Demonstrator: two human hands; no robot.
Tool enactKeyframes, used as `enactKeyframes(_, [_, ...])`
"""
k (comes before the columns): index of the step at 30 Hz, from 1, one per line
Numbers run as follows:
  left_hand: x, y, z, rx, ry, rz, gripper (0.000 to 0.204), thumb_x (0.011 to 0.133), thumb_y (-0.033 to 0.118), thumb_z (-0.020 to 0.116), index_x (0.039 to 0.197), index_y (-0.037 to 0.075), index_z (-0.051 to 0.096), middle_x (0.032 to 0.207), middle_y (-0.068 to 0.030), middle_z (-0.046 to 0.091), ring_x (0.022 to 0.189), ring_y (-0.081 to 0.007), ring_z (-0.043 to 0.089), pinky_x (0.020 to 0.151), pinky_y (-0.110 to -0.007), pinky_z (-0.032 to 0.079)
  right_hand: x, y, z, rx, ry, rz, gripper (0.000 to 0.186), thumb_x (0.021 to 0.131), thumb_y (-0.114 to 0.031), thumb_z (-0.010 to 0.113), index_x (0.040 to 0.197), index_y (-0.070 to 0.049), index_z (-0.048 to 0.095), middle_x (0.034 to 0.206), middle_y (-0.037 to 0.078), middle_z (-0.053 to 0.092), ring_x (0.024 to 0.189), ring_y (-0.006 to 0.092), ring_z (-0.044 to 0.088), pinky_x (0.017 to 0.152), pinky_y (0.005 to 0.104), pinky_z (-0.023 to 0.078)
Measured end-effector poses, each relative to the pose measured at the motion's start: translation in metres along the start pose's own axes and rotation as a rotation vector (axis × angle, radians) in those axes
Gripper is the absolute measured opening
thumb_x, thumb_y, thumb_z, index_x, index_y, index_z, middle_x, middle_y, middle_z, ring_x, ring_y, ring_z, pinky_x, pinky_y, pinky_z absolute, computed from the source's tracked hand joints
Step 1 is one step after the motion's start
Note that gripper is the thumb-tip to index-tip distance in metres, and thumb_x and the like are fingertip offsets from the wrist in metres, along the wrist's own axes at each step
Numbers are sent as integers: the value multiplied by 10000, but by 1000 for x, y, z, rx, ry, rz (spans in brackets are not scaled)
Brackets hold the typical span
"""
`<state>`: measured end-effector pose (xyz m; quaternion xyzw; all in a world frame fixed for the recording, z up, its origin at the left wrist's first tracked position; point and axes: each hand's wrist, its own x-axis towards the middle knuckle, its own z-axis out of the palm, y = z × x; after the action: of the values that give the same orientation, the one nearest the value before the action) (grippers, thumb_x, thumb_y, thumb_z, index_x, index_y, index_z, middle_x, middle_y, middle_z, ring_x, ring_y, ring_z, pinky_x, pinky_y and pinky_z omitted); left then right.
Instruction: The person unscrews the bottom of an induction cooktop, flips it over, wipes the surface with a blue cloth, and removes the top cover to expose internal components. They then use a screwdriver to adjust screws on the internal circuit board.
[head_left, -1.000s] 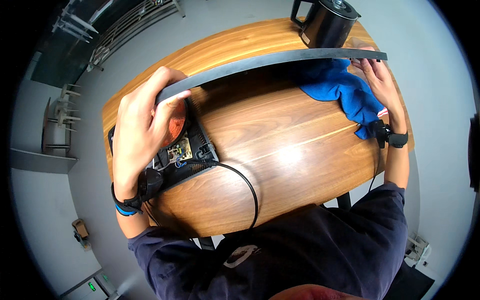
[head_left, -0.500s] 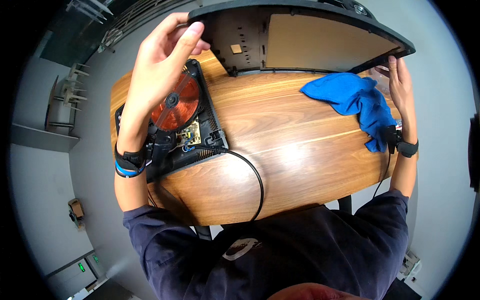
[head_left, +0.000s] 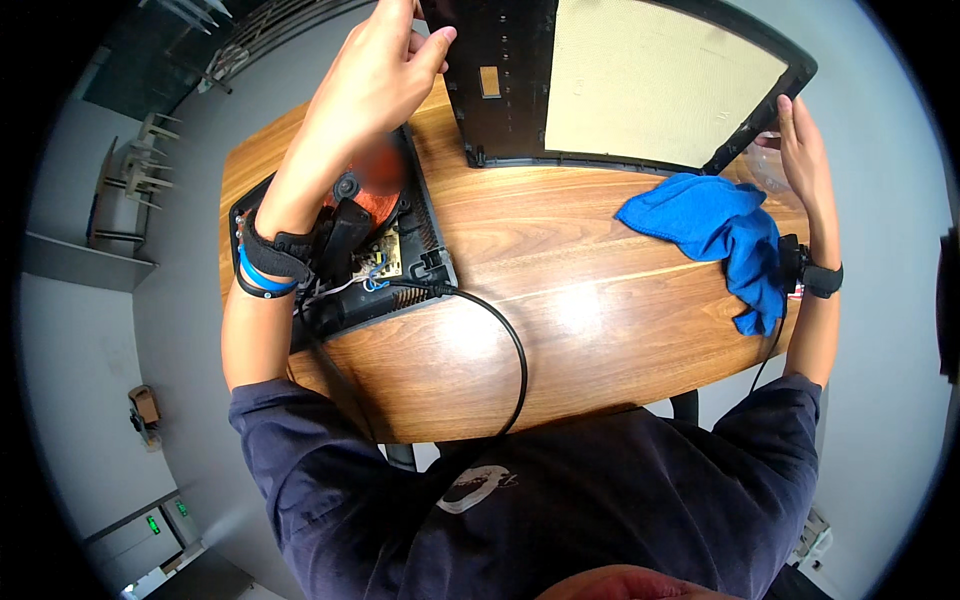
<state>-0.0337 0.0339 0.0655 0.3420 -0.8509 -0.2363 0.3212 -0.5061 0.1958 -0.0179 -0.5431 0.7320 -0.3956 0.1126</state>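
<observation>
Both my hands hold up the induction cooker's top cover (head_left: 505,120), a black frame with a pale beige sheet on the side facing me. It is tilted upright at the table's far side. My left hand (head_left: 385,75) is closed on its upper left edge, partly cut off by the picture's top. My right hand (head_left: 803,145) grips its right edge, fingers partly hidden behind it. Below my left forearm lies the cooker's open base (head_left: 430,245), with a round copper coil (head_left: 365,205) and a circuit board (head_left: 385,262). My forearm and wrist strap hide part of them.
A crumpled blue cloth (head_left: 700,215) lies on the wooden table (head_left: 560,330) beside my right wrist. Behind my right hand is something clear, like plastic (head_left: 763,165). A black cable (head_left: 520,350) loops from the base over the table's near edge.
The cover has tipped so its beige underside faces me more fully. My left hand has moved up and slightly right with its edge; my right hand has barely moved.
</observation>
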Motion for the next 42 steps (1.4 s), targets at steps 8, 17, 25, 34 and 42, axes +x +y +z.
enactKeyframes(8, [8, -8, 3, 53, -46, -78, 648, 1075, -8, 603, 1652, 199, 393, 921, -113, 602, 762, -191, 646, 729, -375, 544, 7, -15, 13, 20, -43, 24, 495, 1233, -421, 432, 1580, -95, 569, 999, 57, 704, 819, 150, 722, 750, 326, 635])
enactKeyframes(17, [14, -50, 7, -9, -168, -124, 604, 1074, -2, 600, 1627, 132, 400, 1149, -175, 683, 822, -210, 631, 800, -365, 560, 14, 1, 36, -126, -92, -80, 509, 1176, -287, 616, 1609, -41, 512, 991, 60, 662, 831, 149, 679, 704, 331, 599])
enactKeyframes(25, [4, -105, 30, 0, -303, -205, 577, 1073, 21, 620, 1609, 127, 435, 997, -140, 710, 732, -190, 734, 686, -393, 584, 4, -5, 51, -324, -238, -111, 578, 1109, -207, 695, 1626, -24, 512, 1098, 114, 677, 987, 209, 678, 881, 376, 590])
enactKeyframes(34, [-3, -96, 43, 308, -407, -288, 760, 1075, 401, 679, 1627, -33, 390, 1367, -381, 700, 1318, -495, 683, 1105, -507, 539, 7, 7, 65, -308, -317, -160, 581, 1069, -152, 695, 1612, -33, 529, 1158, 181, 716, 1069, 308, 726, 975, 426, 582])
enactKeyframes(42, [-4, -101, 58, 387, -538, -320, 818, 1104, 514, 610, 1602, -95, 388, 1361, -434, 674, 1302, -516, 685, 1125, -514, 524, 13, 17, 77, -336, -411, -155, 567, 1032, -91, 679, 1578, 1, 559, 1153, 220, 748, 1082, 323, 742, 984, 425, 589])
